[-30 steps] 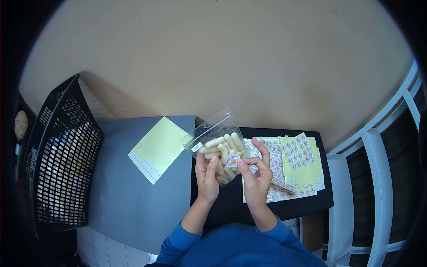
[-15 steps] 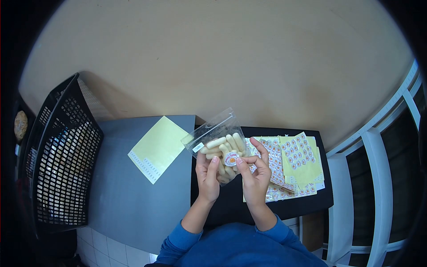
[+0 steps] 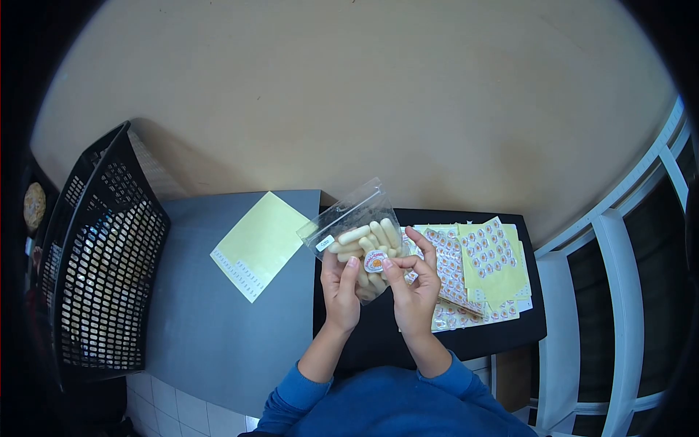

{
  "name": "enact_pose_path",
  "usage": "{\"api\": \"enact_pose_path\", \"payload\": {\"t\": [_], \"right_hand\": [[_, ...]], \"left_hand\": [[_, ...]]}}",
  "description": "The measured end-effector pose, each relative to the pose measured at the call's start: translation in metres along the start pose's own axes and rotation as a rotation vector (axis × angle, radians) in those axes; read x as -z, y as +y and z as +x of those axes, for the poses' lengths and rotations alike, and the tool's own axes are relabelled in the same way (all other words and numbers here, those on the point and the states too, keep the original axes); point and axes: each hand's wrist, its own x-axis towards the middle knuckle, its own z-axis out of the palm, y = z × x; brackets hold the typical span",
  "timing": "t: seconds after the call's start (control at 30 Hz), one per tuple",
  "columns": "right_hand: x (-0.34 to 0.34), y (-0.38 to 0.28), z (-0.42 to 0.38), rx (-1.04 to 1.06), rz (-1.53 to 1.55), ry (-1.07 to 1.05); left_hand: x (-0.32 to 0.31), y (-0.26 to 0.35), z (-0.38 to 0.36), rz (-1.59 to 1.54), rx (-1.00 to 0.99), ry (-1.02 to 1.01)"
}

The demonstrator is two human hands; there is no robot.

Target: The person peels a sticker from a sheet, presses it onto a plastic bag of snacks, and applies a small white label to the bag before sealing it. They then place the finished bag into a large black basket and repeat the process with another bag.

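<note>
Black slotted basket [image 3: 102,298] at the left edge of the grey desk [image 3: 211,342]. White frame [image 3: 625,313] just beside the black table's [image 3: 364,349] right edge. Tiled floor [image 3: 193,411] below the desk's near edge.

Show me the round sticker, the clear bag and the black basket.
Round sticker [image 3: 374,261]: head view, middle of its printed face.
Clear bag [image 3: 352,217]: head view, its upper part, above the pale pieces inside.
Black basket [image 3: 105,284]: head view, its slotted side wall.
</note>
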Motion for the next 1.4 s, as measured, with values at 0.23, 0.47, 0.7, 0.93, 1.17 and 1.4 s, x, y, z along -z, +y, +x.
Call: {"api": "enact_pose_path", "payload": {"t": [0.23, 0.47, 0.7, 0.93, 1.17, 1.4], "right_hand": [[-0.003, 0.002, 0.001, 0.017, -0.051, 0.017], [-0.006, 0.008, 0.001, 0.045, -0.049, 0.059], [-0.002, 0.009, 0.007, 0.076, -0.113, -0.012], [0.005, 0.02, 0.008, -0.046, 0.088, -0.059], [0.018, 0.022, 0.012, -0.105, 0.151, -0.164], [0.019, 0.008, 0.023, -0.1, 0.111, -0.114]], "left_hand": [[0.002, -0.003, 0.001, 0.025, 0.002, 0.003], [-0.002, -0.004, 0.0, 0.18, -0.094, -0.068], [0.003, -0.009, 0.002, 0.278, -0.054, 0.008], [0.008, -0.009, 0.005, 0.241, 0.014, 0.027], [0.005, -0.009, 0.006, 0.188, 0.101, -0.008], [-0.003, 0.002, 0.004, 0.26, 0.186, -0.185]]}}
